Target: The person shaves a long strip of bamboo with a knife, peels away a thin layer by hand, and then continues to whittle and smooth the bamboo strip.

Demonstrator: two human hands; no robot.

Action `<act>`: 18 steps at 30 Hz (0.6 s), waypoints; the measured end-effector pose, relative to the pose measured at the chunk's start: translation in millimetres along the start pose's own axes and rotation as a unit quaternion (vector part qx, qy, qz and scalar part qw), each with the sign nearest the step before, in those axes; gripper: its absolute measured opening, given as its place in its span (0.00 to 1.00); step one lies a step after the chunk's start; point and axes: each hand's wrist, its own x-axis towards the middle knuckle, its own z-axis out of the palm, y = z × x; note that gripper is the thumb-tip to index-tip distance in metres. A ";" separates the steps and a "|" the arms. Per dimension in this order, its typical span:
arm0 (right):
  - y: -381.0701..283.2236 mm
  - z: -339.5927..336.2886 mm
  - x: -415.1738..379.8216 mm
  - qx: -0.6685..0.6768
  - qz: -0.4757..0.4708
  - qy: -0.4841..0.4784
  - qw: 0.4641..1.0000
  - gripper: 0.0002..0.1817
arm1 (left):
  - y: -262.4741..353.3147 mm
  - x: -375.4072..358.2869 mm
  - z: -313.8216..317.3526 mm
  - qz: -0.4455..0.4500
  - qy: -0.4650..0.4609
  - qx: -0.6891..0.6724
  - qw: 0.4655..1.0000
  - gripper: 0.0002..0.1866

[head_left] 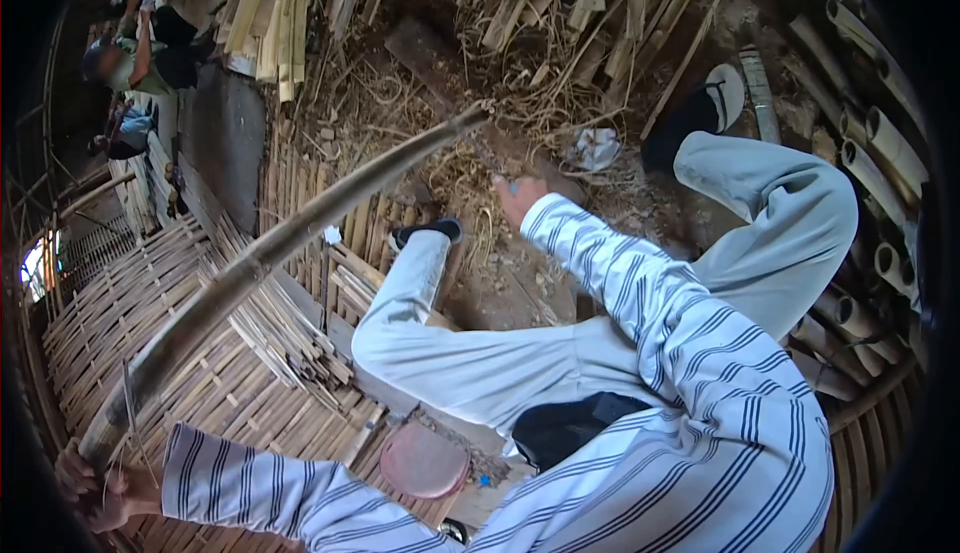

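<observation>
A long bamboo pole (270, 253) slants from the lower left up to the middle of the head view. My left hand (110, 498) is wrapped round its lower end, with a thin strip (131, 403) standing up beside the pole there. Below the pole's far tip is my right hand (522, 200), its fingers curled and apart from the pole. A small greyish piece shows at those fingers, too small to name. My legs (480, 373) are bent apart on either side of ground littered with shavings (480, 223).
Split bamboo slats (270, 23) lie piled along the top. Cut bamboo tubes (890, 148) are stacked at the right. A woven bamboo panel (130, 303) spreads at the left, near a round reddish seat (425, 461). Another person (135, 58) sits at the upper left.
</observation>
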 end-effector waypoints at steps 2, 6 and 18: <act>-36.3 -33.2 -6.9 -0.019 -0.037 -0.027 0.999 0.38 | -8.4 9.6 -25.4 -0.019 -0.044 -0.113 0.992 0.27; -32.1 -35.9 -8.0 -0.009 -0.037 -0.094 0.995 0.40 | -4.4 28.3 -64.6 -0.090 -0.124 -0.103 0.983 0.21; -16.4 -15.9 -12.2 0.003 -0.054 -0.040 0.998 0.37 | 11.0 22.0 -35.6 -0.025 -0.205 0.104 0.973 0.25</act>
